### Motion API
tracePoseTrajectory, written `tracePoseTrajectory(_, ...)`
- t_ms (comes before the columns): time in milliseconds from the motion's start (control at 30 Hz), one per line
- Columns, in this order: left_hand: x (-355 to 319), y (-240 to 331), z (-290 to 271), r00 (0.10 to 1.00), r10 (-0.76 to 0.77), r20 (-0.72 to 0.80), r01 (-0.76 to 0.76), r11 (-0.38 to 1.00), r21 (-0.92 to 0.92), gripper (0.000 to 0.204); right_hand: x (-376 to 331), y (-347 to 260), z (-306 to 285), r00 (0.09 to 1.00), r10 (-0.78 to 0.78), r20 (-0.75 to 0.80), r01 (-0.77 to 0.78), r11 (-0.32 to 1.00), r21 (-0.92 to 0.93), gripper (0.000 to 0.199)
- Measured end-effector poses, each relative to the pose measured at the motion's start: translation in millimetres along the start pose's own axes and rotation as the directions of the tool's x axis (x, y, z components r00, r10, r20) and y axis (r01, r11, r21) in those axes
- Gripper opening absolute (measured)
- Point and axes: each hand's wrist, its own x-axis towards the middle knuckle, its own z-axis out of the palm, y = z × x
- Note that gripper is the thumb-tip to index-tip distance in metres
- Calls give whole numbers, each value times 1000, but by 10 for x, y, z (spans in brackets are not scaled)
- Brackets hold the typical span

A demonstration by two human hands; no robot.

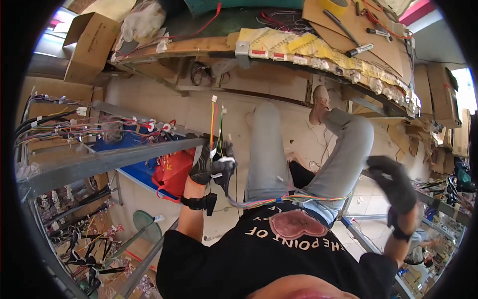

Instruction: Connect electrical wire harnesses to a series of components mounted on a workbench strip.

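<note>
Grey-gloved, gripped the wire harness (279,200) with the left hand (213,162), left of centre, and strung it to mid-frame! Couldn't tell the grip of the right hand (393,184), blurred at right. Looked likely to snag on the metal bar (119,156), at left, if yanked!

Working remotely, I look through the left one of two head-worn fisheye cameras set side by side, facing steeply down over the left hand (213,162), just off centre toward eight o'clock, and the right hand (393,183), just past three. The black shirt (214,266) looms very near at six; the desk (199,48) stands farther off at twelve, bowed by the wide lens.
</note>
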Motion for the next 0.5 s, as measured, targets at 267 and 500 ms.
tracePoseTrajectory(267,-21,-324,-358,992,49,116,62,614,-787,22,999,442,904,742,-365,562,456,889,-25,16)
tracePoseTrajectory(500,-31,185,612,957,252,-141,-288,859,-423,29,1100,181,1805,619,-604,502,672,738,59,58)
